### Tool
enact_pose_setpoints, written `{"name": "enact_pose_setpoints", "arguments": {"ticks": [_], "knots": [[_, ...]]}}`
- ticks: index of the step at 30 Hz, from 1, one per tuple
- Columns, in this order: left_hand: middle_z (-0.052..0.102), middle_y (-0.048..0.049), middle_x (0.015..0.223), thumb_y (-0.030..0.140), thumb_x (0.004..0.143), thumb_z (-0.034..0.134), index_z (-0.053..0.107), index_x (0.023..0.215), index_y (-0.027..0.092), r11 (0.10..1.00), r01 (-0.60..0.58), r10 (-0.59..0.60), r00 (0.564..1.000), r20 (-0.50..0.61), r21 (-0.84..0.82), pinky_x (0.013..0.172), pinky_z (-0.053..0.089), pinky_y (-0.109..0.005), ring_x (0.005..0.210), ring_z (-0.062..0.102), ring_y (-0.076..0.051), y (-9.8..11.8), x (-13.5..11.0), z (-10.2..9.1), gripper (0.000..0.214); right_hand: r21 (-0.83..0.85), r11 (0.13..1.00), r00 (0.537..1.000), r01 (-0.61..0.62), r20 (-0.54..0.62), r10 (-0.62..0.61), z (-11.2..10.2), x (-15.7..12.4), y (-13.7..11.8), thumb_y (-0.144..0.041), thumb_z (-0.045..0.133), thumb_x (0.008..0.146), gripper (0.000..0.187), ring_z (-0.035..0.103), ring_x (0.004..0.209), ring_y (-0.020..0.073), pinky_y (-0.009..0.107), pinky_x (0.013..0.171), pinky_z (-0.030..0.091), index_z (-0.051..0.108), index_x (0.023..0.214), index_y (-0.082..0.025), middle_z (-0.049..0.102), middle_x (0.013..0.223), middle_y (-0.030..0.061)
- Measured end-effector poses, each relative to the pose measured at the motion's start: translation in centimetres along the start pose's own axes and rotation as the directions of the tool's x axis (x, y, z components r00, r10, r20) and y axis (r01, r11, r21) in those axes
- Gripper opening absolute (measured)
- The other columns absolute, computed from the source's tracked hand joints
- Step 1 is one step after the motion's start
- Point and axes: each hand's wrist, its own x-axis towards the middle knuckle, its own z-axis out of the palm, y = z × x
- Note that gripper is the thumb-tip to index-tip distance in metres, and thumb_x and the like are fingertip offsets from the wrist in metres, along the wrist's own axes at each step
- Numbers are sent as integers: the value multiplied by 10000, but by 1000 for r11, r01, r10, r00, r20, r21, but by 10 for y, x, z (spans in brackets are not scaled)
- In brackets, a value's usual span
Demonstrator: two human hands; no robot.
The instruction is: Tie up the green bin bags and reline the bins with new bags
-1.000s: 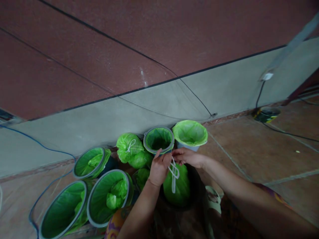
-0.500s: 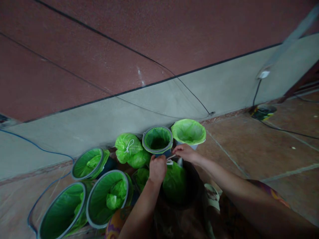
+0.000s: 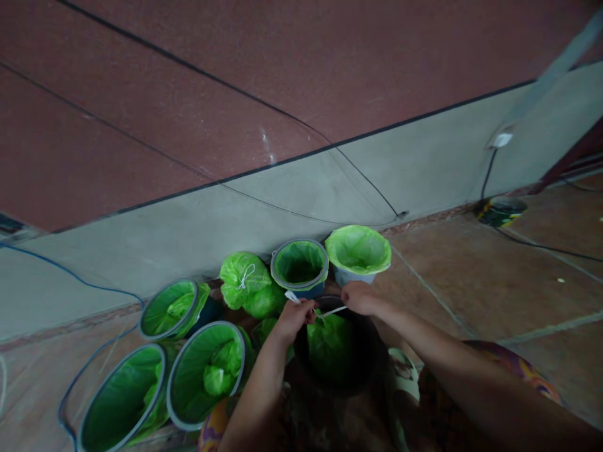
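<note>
A green plastic bag [image 3: 332, 348], gathered at its top, sits inside a dark bucket [image 3: 379, 351] right below me. A white drawstring [image 3: 335, 310] is stretched across the bag's neck. My left hand [image 3: 296, 317] is closed on one side of it, with a white end sticking up above the fingers. My right hand [image 3: 362, 297] is closed around the other end, to the right over the bucket's far rim. What lies in the bag cannot be made out.
Lined buckets stand around: a blue one [image 3: 311, 290] and a pale one [image 3: 360, 276] by the wall, several more at left, including a grey-rimmed one [image 3: 172, 383]. A tied green bag [image 3: 242, 273] lies between them. Cables run along wall and floor; a tin [image 3: 502, 211] stands far right.
My hands have moved apart, the right one to the right and slightly down, pulling the drawstring straight. The bag's neck is drawn in and sits lower in the bucket.
</note>
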Motion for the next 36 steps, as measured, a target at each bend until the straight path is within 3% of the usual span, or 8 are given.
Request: {"name": "enact_pose_setpoints", "arguments": {"ticks": [3, 9, 14, 19, 22, 25, 29, 36], "knots": [[695, -54, 788, 487, 757, 670, 643, 822, 143, 955, 57, -27, 994, 104, -290, 567, 470, -238, 560, 582, -100, 2, -1, 13, 351, 162, 984, 979, 79, 175, -107, -5, -5, -17, -199, 604, 738, 131, 541, 538, 124, 223, 508, 371, 726, 774, -167, 613, 578, 7], [615, 2, 689, 303, 629, 723, 666, 761, 127, 967, -106, 155, 967, 203, -232, 594, 423, -229, 571, 509, -82, -2, 1, 25, 227, 522, 841, 917, 139, 253, -309, -4, -10, -37, -307, 619, 749, 204, 510, 527, 83, 191, 513, 380, 699, 830, -138, 615, 591, -22], [512, 40, 576, 317, 754, 643, 663, 720, 133, 946, -313, 284, 926, 247, 86, 548, 324, -218, 540, 434, -80, -7, 4, 24, 189, 544, 833, 956, 101, 180, -233, -2, -10, -40, -319, 618, 798, 192, 478, 493, 70, 181, 485, 386, 674, 854, -143, 611, 594, -26], [527, 32, 597, 343, 858, 509, 634, 757, 150, 938, -337, 323, 935, 149, 83, 550, 365, -221, 536, 462, -92, -10, 8, 28, 251, 648, 756, 995, -91, 79, 53, 2, -8, -40, -397, 451, 949, 321, 544, 513, 50, 172, 456, 435, 609, 1132, -185, 687, 1056, 65], [547, 30, 611, 333, 851, 517, 614, 749, 162, 950, -312, 309, 948, 82, 31, 553, 390, -218, 543, 486, -97, -12, 11, 29, 222, 511, 845, 977, -156, 207, 55, 8, -7, -33, -236, 462, 915, 248, 563, 520, 64, 165, 449, 423, 637, 1082, -181, 702, 980, 53], [560, 29, 596, 299, 837, 527, 619, 748, 165, 960, -278, 277, 960, 35, 26, 551, 412, -215, 538, 503, -101, -14, 13, 29, 186, 278, 960, 953, -23, 296, -62, 12, -6, -27, -103, 500, 813, 206, 542, 525, 86, 178, 484, 402, 685, 887, -155, 673, 717, 12], [592, 26, 599, 256, 808, 574, 632, 757, 161, 979, -204, 204, 979, -13, -19, 545, 449, -208, 528, 551, -103, -14, 14, 31, 122, 21, 987, 969, 161, 186, -162, 8, -6, -27, -104, 554, 768, 168, 537, 567, 102, 206, 525, 347, 714, 771, -156, 650, 648, 6], [656, -11, 600, 202, 706, 718, 619, 707, 142, 964, 7, -35, 994, -102, -266, 542, 488, -240, 529, 625, -127, -12, 7, 37, 116, -199, 965, 981, 172, 120, -151, 4, -9, -34, -156, 569, 775, 193, 608, 706, 166, 251, 614, 355, 760, 748, -170, 723, 751, 60]]}}
